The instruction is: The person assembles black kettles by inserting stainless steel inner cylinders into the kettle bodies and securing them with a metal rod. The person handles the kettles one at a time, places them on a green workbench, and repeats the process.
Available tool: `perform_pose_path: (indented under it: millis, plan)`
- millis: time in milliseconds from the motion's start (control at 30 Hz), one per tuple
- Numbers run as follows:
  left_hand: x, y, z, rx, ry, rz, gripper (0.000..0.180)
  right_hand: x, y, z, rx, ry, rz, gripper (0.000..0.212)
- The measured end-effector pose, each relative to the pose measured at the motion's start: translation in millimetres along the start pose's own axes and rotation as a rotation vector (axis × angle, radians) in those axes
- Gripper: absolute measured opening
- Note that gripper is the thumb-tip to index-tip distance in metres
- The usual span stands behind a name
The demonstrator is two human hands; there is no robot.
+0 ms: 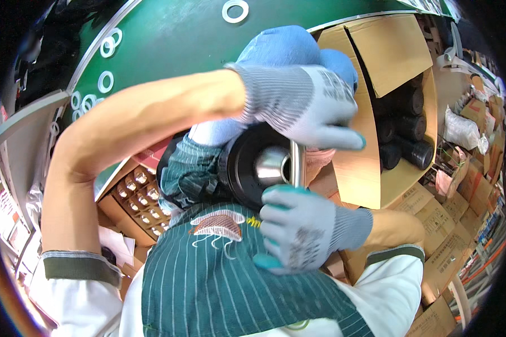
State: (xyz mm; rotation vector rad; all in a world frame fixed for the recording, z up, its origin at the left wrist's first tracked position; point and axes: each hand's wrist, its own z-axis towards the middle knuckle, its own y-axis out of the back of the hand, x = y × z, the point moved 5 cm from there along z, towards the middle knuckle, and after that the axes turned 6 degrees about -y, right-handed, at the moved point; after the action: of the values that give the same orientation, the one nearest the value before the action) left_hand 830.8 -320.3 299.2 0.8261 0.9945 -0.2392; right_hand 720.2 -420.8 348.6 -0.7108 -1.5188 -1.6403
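Observation:
Between my knees sits a round black part (240,168) with a shiny metal cone (271,167) in its middle. A shiny, narrow metal piece (298,160) stands across the cone's dark opening. My left hand (320,106), in a grey glove with teal fingertips, is bent over the far end of this metal piece, its fingers pointing right. My right hand (301,230), gloved alike, is closed around the near end. Both hands cover the ends of the piece, so its full shape is hidden.
An open cardboard box (358,168) with several black cylinders (413,129) stands at the right. A divided carton (128,210) of shiny metal parts is at the left. White rings (235,11) lie on the green table (174,42). Stacked cartons (433,224) fill the far right.

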Motion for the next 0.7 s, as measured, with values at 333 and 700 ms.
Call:
perform_pose_path:
  millis: [333,700]
  plan:
    - [13,-17,28,-0.193,-0.480,-0.121,0.034,-1,19,44,-0.259,-0.042,-0.028,0.030]
    - [-67,30,-9,0.439,0.721,0.327,0.054,1,17,-25,-1.037,0.079,-0.048,0.035]
